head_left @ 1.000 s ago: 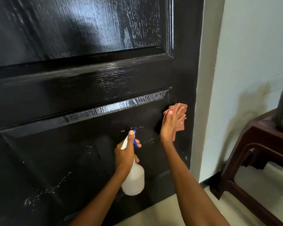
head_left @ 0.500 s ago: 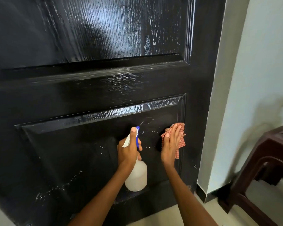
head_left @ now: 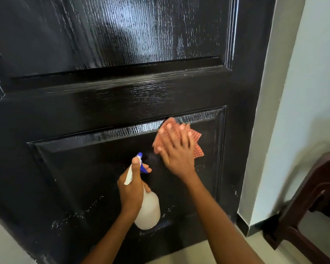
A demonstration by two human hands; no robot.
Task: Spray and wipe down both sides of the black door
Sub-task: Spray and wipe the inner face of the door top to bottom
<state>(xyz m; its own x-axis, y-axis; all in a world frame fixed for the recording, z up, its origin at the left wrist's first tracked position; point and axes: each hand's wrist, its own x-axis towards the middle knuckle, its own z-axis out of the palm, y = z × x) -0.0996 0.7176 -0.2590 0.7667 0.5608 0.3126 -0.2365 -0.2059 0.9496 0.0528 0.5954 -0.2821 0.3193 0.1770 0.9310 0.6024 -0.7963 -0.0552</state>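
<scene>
Orange checked cloth (head_left: 195, 139), soft and limp, is pressed flat under the spread fingers of the right hand (head_left: 176, 149) against the slick, wet black door (head_left: 122, 103), while the light plastic spray bottle (head_left: 148, 208) just below is gripped at its neck by the left hand (head_left: 131, 189).

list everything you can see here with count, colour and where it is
door: 1, glossy black, fills most of the view, droplets on its lower panel
cloth: 1, orange-red checked, flat on the lower panel's upper right
spray bottle: 1, translucent white with blue nozzle, in front of the lower panel
wall: 1, pale, right of door
furniture: 1, dark brown, far right
floor: pale, bottom
left hand: grips the spray bottle
right hand: presses the cloth, fingers spread
</scene>
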